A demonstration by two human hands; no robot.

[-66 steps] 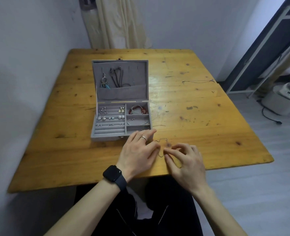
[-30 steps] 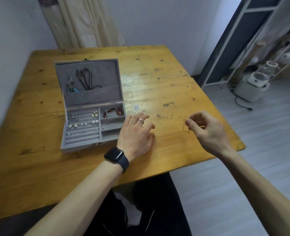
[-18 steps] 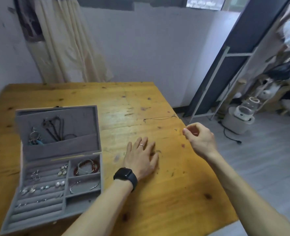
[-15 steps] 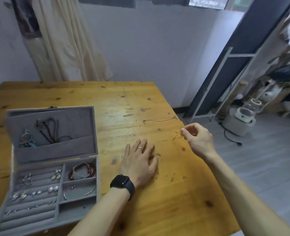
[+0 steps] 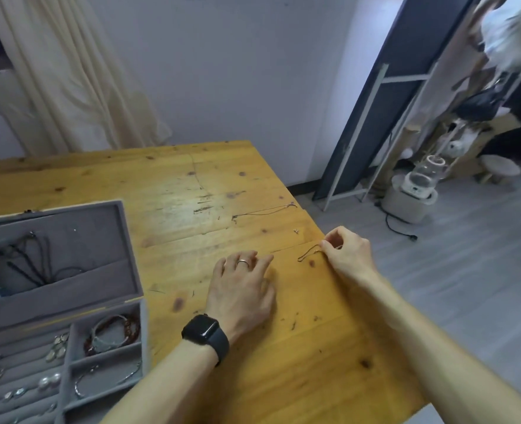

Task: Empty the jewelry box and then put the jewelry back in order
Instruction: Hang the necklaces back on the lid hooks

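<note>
The grey jewelry box (image 5: 130, 264) stands open at the left of the wooden table (image 5: 192, 185). Dark cords hang in its lid; earrings, a red bracelet (image 5: 112, 333) and a silver bangle (image 5: 106, 379) lie in its compartments. My right hand (image 5: 346, 254) pinches one end of a thin chain necklace (image 5: 308, 254) near the table's right edge; the chain's loop trails onto the wood. My left hand (image 5: 241, 289), with a ring and a black watch, rests flat on the table between the box and the chain. A second thin chain (image 5: 262, 212) lies farther back.
A tiny piece of jewelry (image 5: 296, 231) lies near the right edge. Beyond the table stand a dark leaning panel with a white frame (image 5: 375, 117) and a white appliance (image 5: 412, 191) with a cord on the grey floor. A cream curtain (image 5: 69, 81) hangs at the back left.
My right hand carried the thin chain from the table's near edge to the right side and has lowered it so its loop touches the wood. My view has swung right. The left hand stays flat.
</note>
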